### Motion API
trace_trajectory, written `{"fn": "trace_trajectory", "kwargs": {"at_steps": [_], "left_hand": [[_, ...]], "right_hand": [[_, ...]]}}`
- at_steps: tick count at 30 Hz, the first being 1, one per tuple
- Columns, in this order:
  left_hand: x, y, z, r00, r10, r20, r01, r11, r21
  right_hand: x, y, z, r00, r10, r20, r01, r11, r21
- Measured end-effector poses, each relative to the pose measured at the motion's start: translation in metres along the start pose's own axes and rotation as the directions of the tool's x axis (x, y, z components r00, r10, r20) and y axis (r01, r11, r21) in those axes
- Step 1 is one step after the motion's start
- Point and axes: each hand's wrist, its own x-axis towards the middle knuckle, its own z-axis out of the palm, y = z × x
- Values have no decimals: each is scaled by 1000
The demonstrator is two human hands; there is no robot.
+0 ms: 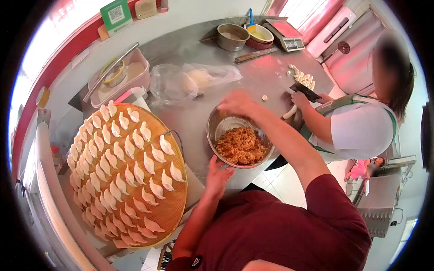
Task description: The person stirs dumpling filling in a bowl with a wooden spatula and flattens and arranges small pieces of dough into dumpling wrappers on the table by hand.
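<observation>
A metal bowl with reddish-brown minced filling stands near the table's front edge. My right hand is at the bowl's far rim, blurred, and its fingers are too smeared to read. At the near left side of the bowl is my left hand, its fingers apart and touching or close to the rim, with nothing in it. To the left, a round wooden board carries several rows of white dumplings.
Across the table, a co-worker cuts dough with a dark cleaver beside dough pieces. Further back are a metal pot, a scale, bagged dough and a pink flour tub.
</observation>
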Motion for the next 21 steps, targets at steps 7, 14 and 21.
{"fn": "trace_trajectory", "kwargs": {"at_steps": [7,14,21], "left_hand": [[0,-3,-2,1000,21,-9,-21,1000,-18],[-2,4,0,1000,10,-13,-11,1000,-23],[-2,3,4,999,5,-46,-7,999,-41]], "right_hand": [[-53,-74,3,861,-319,396,299,947,113],[-53,-64,-2,872,-380,307,356,925,134],[-49,-32,12,938,-332,101,302,924,232]]}}
